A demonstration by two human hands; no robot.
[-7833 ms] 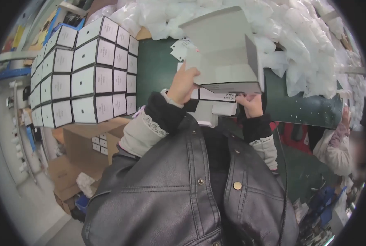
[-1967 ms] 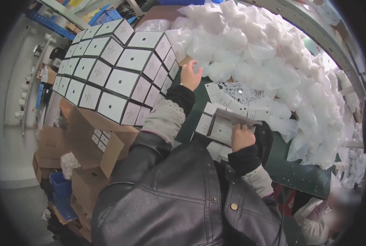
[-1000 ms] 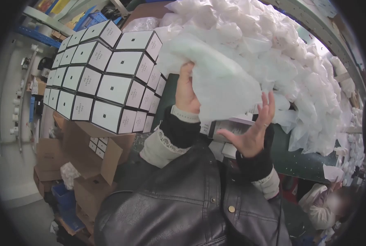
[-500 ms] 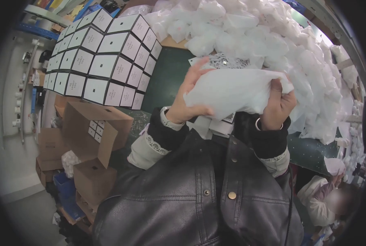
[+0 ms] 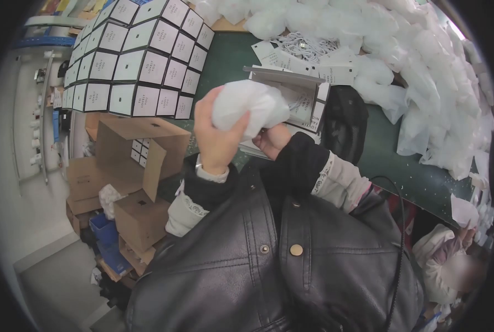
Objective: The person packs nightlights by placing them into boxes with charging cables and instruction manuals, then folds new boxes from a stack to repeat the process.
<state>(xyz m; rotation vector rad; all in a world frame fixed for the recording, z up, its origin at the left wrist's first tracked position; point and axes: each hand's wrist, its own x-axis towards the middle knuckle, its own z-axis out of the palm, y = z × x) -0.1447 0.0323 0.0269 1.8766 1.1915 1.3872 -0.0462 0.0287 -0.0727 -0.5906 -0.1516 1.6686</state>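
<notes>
My left hand (image 5: 216, 133) is wrapped round a white bundle in thin plastic, a wrapped bag (image 5: 250, 105), and holds it above the table. What is inside the wrapping is hidden. Close under the bag's lower right side, my right hand (image 5: 273, 141) has its fingers curled together; the bag partly covers whatever is between them. Just beyond the hands lies an open white box (image 5: 316, 113) with dark lettering and its lid up. Behind it are white cords (image 5: 302, 47) and printed cards (image 5: 338, 74).
Stacked white boxes (image 5: 142, 55) stand at the left of the green table (image 5: 388, 146). Filled white plastic bags (image 5: 413, 77) are heaped at the back and right. A black object (image 5: 344, 124) lies beside the open box. Cardboard cartons (image 5: 142, 138) stand lower left; another person (image 5: 446, 254) is lower right.
The wrapped bag was stretched between both hands; it is now more compact and further left, in my left hand. My right hand has moved left beneath it. The open box has come into view.
</notes>
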